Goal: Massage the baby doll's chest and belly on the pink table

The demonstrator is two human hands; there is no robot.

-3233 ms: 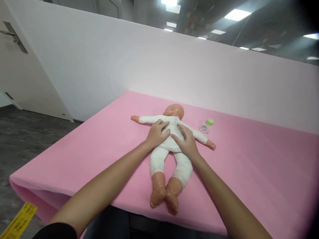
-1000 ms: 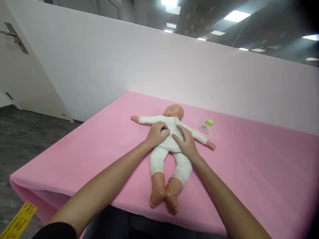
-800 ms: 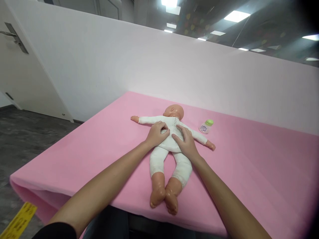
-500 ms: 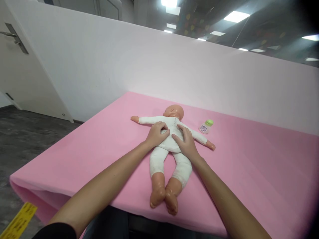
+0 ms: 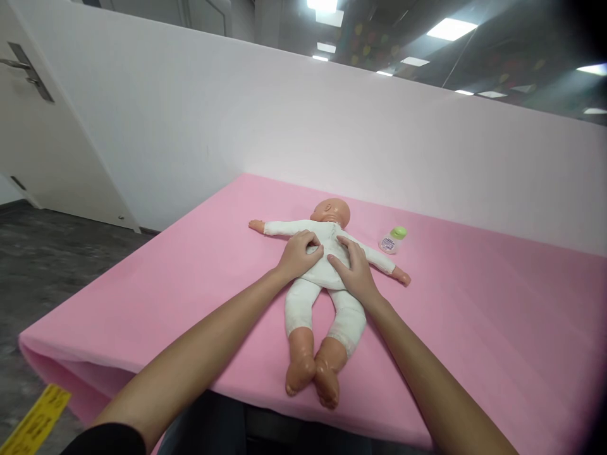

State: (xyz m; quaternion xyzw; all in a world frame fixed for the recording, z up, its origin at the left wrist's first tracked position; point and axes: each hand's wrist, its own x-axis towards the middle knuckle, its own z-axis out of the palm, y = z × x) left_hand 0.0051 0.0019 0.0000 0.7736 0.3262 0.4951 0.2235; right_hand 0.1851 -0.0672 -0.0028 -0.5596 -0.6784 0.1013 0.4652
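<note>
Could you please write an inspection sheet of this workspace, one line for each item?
Surface: pink padded table, smooth, with a pale partition wall behind it.
Things in hand: baby doll in white clothes lies face down, arms spread, feet toward the near edge.
Clutter: small bottle with a green cap, beyond the doll's arm, apart from it.
Hands: left hand and right hand rest flat on the doll's back, fingers bent, gripping nothing.
Cables: nothing seen.
Surroundings: white door on the left, dark floor, ceiling lights, yellow tag at the lower left.
</note>
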